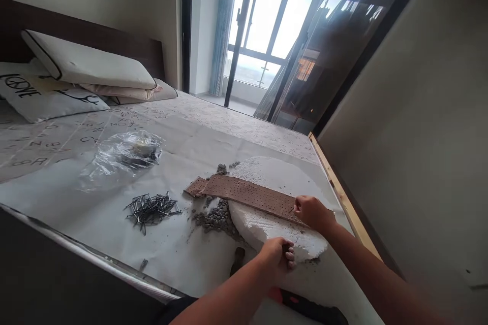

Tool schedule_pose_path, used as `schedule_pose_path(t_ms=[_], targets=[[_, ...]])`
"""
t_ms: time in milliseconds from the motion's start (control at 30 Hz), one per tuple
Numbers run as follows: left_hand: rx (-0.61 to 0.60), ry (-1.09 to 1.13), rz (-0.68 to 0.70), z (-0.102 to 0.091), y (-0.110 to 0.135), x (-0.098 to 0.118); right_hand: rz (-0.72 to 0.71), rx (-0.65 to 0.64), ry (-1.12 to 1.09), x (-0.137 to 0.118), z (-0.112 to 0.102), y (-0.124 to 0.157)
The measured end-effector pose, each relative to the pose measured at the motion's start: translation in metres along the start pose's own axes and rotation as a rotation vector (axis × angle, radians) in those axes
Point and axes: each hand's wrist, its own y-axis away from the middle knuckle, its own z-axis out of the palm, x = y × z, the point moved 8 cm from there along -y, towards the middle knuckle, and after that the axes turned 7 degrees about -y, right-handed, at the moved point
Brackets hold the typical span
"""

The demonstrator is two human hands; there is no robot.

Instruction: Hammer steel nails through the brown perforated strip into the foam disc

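Two curled hands work over a bed (236,119), and nearest the lower edge lies a black-and-red tool (305,307), its other end covered by the left forearm (224,292). Past that forearm pokes a dark stub (238,260) (perhaps the same tool; I cannot tell).

The left hand (279,254) is at the near edge of a foam slab (247,223), fingers bent in; whether they grip anything is hidden. The right hand (313,212) rests at the right end of a brown strip (251,195) laid across the slab, covering that end. Its fingers are folded too, and what they pinch, if anything, is too small to make out.

Grey rubble (217,219) shows at the slab's left side, partly under the strip. Left of it is a heap of nails (152,210), then a clear bag (125,155) whose dark contents blur behind glare. Farther off are pillows (95,68), one cut off by the frame, and a bright window (267,15).
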Motion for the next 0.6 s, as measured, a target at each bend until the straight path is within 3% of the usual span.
schedule_pose_path(t_ms=[100, 167, 267, 367, 500, 600], targets=[[0.149, 0.056, 0.016, -0.005, 0.006, 0.005, -0.089, -0.038, -0.132, -0.007, -0.024, -0.002], [0.182, 0.100, 0.032, -0.005, 0.008, 0.008, -0.129, -0.138, -0.265, -0.014, -0.034, 0.000], [0.157, 0.125, 0.029, -0.001, 0.010, 0.010, -0.192, -0.370, -0.444, -0.032, -0.030, 0.011], [0.066, 0.103, 0.025, 0.009, 0.012, 0.012, -0.322, -0.534, -0.438, -0.059, -0.015, 0.027], [0.017, 0.062, 0.026, 0.016, 0.018, 0.017, -0.397, -0.533, -0.258, -0.071, 0.002, 0.032], [0.000, 0.035, -0.038, 0.016, 0.019, 0.017, -0.317, -0.421, -0.190, -0.054, -0.001, 0.020]])
